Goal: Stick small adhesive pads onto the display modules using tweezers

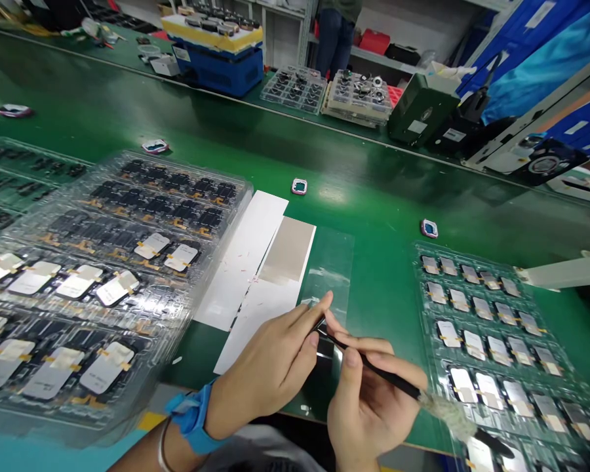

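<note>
Head view: the worker's left hand [275,360] and right hand [368,400] meet low over the green bench [378,262], fingertips nearly touching. The right is closed on a slim black tool [388,373], held pencil-fashion; its tip runs in between the fingertips of the left. From where I stand, left thumb and index finger are drawn close, but whether they pinch anything cannot be told; any small piece there is hidden. Below the hands, a glossy dark patch [327,364], only partly visible. Just beyond: clear film [337,252], a grey-tan rectangle [288,252] and white paper [231,288] with reddish specks. Left tray [207,262]: far rows hold dark parts [177,180], nearer rows mostly pale-faced parts [107,373] bearing tan strips. Right tray [431,316]: pale or silvery plates [499,351] in every row I can make out. Progress, as judged: mid-step at the fingertips, the tool in use and this handling not yet finished. The trays suggest a batch partly worked through, yet I cannot tell whether the pale faces mark pieces done or pieces waiting. No count of what is left can be had from here.
</note>
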A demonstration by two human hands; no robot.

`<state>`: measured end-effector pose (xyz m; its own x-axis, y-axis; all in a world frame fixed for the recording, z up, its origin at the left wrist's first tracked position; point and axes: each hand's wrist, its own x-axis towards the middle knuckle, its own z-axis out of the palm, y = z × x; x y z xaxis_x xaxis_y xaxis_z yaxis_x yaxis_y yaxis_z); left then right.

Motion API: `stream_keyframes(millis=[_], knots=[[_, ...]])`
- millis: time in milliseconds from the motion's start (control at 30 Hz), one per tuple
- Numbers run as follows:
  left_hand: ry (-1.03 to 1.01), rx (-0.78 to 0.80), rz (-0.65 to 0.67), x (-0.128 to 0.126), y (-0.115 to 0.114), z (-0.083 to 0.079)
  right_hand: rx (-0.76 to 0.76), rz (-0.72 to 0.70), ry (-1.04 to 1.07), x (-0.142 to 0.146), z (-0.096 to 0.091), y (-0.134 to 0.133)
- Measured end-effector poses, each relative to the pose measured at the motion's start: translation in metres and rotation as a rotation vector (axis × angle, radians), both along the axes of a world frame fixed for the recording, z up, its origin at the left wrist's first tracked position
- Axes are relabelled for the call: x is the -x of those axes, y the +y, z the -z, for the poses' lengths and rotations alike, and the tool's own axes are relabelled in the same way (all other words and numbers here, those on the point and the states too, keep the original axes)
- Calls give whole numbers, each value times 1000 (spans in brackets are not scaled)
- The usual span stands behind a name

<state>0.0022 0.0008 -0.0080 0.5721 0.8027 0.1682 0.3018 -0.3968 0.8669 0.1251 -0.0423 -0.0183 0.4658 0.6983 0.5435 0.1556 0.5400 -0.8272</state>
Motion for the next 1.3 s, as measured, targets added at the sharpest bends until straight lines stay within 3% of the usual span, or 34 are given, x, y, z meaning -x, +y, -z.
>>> stream_keyframes(millis=[633,833,1000,1133,1233,1300], knots=[[-35,25,14,2,-1,2,-39,-61,-33,0,-3,1],[-1,26,-7,0,1,0,-39,-29,-40,-2,-2,3],[69,-44,-72,0,-2,-6,-95,94,16,-5,0,5],[192,-172,-85,25,-21,-25,-155,190,-26,-6,4,10],[362,-299,-170,65,-32,-43,-167,268,-20,-4,8,13],[558,-305,-254,99,-28,-53,-113,264,-26,-3,12,12]])
